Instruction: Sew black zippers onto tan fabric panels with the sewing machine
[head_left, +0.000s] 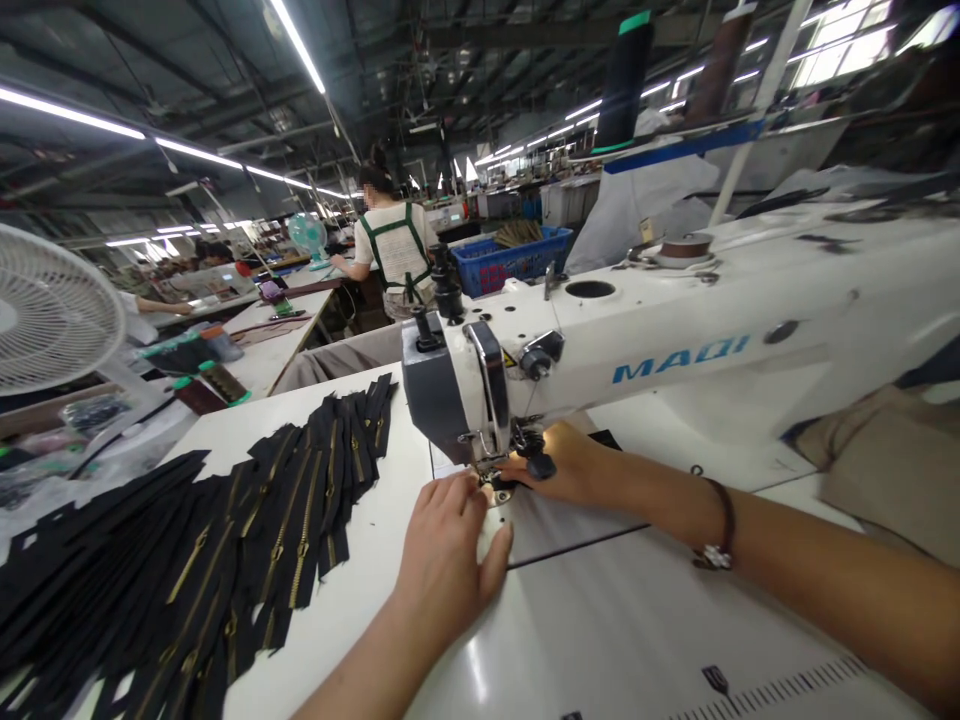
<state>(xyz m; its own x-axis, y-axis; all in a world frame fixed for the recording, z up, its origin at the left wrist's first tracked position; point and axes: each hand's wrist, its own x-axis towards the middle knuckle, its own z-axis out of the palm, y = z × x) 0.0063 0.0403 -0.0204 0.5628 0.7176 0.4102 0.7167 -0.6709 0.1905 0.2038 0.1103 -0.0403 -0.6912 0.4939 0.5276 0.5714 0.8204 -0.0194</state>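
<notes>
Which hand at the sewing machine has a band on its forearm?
The right hand: a dark band circles its forearm; the left hand has none showing.

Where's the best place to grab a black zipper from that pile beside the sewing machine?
Probably the near end of a zipper on the right edge of the pile, coming from the right, where the left hand is. The flat zippers overlap, but these ends jut over the white tabletop, so pinching one looks easiest.

One MAQI machine (660,310), one bracelet (729,515)
</notes>
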